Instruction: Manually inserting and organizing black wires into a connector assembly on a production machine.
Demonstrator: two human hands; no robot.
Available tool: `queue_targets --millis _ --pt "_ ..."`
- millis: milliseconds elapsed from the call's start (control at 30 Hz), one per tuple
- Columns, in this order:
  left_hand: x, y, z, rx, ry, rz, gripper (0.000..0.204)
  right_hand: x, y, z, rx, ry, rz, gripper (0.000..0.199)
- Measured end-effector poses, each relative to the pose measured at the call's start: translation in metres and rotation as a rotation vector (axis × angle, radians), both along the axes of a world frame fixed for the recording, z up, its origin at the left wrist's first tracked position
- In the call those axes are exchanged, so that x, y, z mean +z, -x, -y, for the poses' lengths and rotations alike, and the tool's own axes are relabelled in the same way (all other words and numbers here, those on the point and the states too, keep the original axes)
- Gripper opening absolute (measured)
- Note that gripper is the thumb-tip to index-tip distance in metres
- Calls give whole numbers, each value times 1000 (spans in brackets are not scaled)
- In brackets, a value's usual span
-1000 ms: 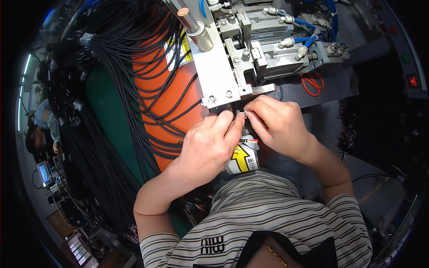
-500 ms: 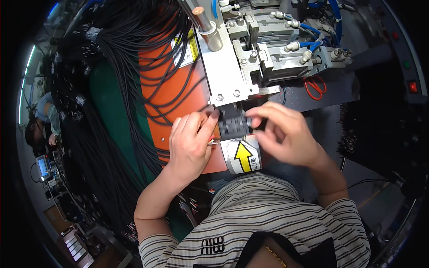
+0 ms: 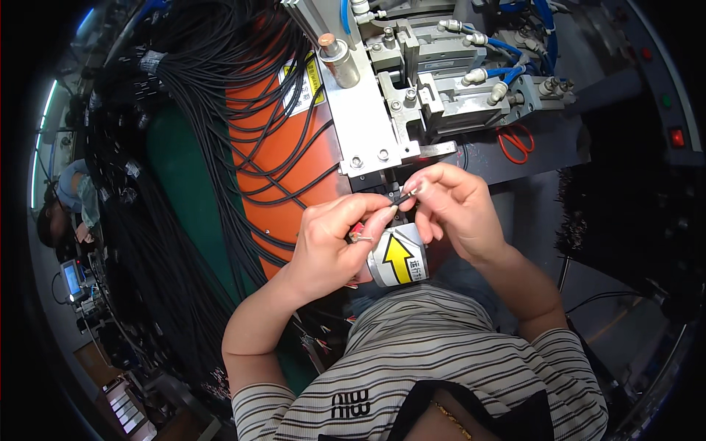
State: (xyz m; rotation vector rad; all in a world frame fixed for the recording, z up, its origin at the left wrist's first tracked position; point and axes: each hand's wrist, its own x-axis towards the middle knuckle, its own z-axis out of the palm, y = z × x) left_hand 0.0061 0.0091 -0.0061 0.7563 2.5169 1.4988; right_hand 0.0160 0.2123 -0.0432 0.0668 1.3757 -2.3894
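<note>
In front of the machine's metal plate [image 3: 360,125], a thin black cable end [image 3: 400,199] is pinched between the fingertips of my left hand [image 3: 323,239]. Thumb and forefinger of my right hand [image 3: 457,213] close on the tip of that same cable, where a small pale end shows; its exact form is too small to tell. Red and pale wire ends [image 3: 359,234] stick out by my left palm. Below both hands sits a white curved cover [image 3: 398,259] with a yellow arrow. The black linked track [image 3: 398,214] above it is partly hidden by my fingers.
Black cables [image 3: 213,81] spread in a thick bundle over an orange board [image 3: 294,184] and a green surface [image 3: 176,162]. Metal clamps with blue air hoses [image 3: 507,73] stand at the far right, near red-handled scissors [image 3: 516,144]. Another person [image 3: 72,195] is at far left.
My hands have come together over the black track, and the cable end now shows between them. My right fingers, loosely spread before, have closed on its tip.
</note>
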Motion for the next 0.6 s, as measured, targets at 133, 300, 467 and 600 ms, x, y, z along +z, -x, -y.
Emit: queue_targets --millis 133,300,467,600 --pt "5 3 4 0 -128 351 10 -1 6 -6 90 188 42 24" --pt "5 8 7 -19 -295 629 16 -1 10 -7 141 182 4 26" --pt "-2 13 11 -67 -322 670 15 12 12 -9 197 12 -38 20" --pt "1 3 -2 -57 -67 334 13 -4 8 -3 119 -37 -261 15"
